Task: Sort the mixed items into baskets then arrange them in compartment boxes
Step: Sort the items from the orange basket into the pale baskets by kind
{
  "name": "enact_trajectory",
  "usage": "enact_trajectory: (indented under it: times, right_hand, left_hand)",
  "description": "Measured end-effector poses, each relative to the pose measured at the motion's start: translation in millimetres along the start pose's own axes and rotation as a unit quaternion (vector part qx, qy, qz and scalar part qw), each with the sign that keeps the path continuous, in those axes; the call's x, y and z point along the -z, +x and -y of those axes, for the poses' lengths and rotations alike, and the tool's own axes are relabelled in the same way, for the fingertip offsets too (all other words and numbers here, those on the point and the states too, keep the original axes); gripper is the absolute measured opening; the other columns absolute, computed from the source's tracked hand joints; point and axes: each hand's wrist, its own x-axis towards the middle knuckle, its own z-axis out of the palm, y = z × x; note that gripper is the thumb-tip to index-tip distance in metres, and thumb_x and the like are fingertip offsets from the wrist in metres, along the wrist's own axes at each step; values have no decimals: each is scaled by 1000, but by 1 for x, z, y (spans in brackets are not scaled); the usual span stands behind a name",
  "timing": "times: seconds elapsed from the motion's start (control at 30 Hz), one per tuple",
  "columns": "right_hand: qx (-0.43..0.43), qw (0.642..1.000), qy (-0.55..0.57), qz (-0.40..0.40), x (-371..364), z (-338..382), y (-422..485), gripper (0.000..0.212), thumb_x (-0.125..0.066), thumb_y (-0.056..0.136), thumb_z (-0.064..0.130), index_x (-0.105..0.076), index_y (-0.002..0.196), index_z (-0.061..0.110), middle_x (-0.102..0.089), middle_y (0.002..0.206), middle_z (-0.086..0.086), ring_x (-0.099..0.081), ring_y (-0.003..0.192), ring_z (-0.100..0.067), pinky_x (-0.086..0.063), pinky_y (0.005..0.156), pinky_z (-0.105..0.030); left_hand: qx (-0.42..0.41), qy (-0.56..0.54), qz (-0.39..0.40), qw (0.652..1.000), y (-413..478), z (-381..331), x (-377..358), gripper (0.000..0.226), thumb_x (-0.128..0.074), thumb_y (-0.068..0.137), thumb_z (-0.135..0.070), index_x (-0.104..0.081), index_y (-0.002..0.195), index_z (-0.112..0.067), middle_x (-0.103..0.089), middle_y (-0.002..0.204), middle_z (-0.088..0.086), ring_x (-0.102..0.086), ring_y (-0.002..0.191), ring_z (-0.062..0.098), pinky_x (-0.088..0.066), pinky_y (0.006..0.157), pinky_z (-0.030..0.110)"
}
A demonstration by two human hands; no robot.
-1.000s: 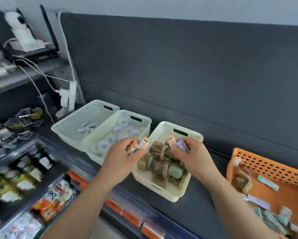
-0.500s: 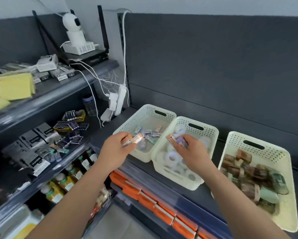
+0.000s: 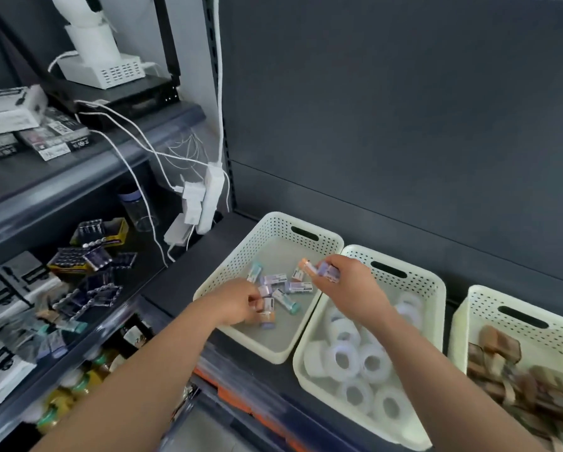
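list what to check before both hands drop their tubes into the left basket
1. Left basket holds only tubes: ok.
2. Room in it: ok, bare floor shows near the front.
3. Left hand inside it, gripping tubes: ok, low over the floor.
4. Right hand grips tubes: ok, caps stick out.
5. Right hand fully over the left basket: cannot tell, it hangs at the rim shared with the tape basket.
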Motion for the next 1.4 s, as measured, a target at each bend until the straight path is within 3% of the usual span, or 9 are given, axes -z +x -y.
enact_trajectory:
  times: [0.17,0.3,0.4,0.5,0.6,0.73,0.9,1.03,1.4]
  right_hand:
    - [23,997,-53,52,-15,7,33,12,-62,86,29,-56,77,24,-66,101,3,-59,93,-18,-47,77,-31]
    - [16,981,-152,123,-38,16,53,16,-60,88,33,-60,92,18,-60,99,-1,-55,92,-21,-45,77,-32]
    - [-14,956,-259,139,-56,19,60,26,-55,90,42,-58,101,18,-59,104,0,-55,91,-20,-44,74,-31]
    - [-31,938,-321,126,-64,21,61,30,-49,93,38,-58,112,16,-59,113,-3,-58,101,-24,-46,78,-33]
    - [-31,952,-294,76,-59,29,50,32,-49,94,28,-55,122,16,-56,121,-3,-56,106,-21,-49,85,-33]
    - [-56,967,-245,-31,-47,38,10,33,-49,95,34,-54,124,18,-56,125,2,-55,110,-18,-46,83,-29]
    - [-94,964,-231,-91,-26,46,-45,43,-47,96,39,-46,137,24,-47,141,10,-48,124,-12,-41,87,-23]
    - [-152,952,-211,-161,-2,30,-109,43,-51,95,35,-48,137,22,-48,142,9,-49,126,-13,-44,98,-29]
    - [-301,883,-201,-298,87,-53,-306,40,-52,95,37,-53,134,27,-52,137,13,-50,122,-8,-40,98,-24]
  left_hand:
    - [-44,-60,-93,993,15,14,8,22,-70,84,-29,-54,71,-21,-47,70,-8,-45,64,9,-29,54,20]
    - [-45,-58,-159,985,23,19,9,6,-58,92,-17,-57,87,-18,-55,85,-2,-53,75,12,-41,64,25]
    - [-42,-30,-161,986,24,21,7,17,-43,97,-9,-49,85,-18,-53,89,2,-49,74,12,-38,65,26]
    - [-76,-24,-145,986,18,24,9,13,-42,99,-16,-55,100,-17,-53,96,1,-52,83,12,-44,73,26]
    - [-120,11,-165,979,9,27,15,20,-45,99,-31,-57,109,-17,-56,103,-1,-54,89,13,-50,80,32]
    - [-207,110,-186,954,-2,17,30,27,-43,97,-37,-59,112,-22,-59,106,-4,-55,94,16,-48,79,31]
    - [-296,76,-212,928,-18,-13,37,28,-47,96,-37,-64,114,-23,-63,109,-7,-57,97,18,-44,81,31]
    - [-383,62,-193,901,-37,-65,24,31,-52,94,-37,-65,117,-20,-65,115,-4,-59,106,21,-46,87,35]
    - [-552,55,-116,824,-94,-247,-75,34,-49,96,-40,-61,124,-25,-62,119,-11,-54,110,11,-44,93,27]
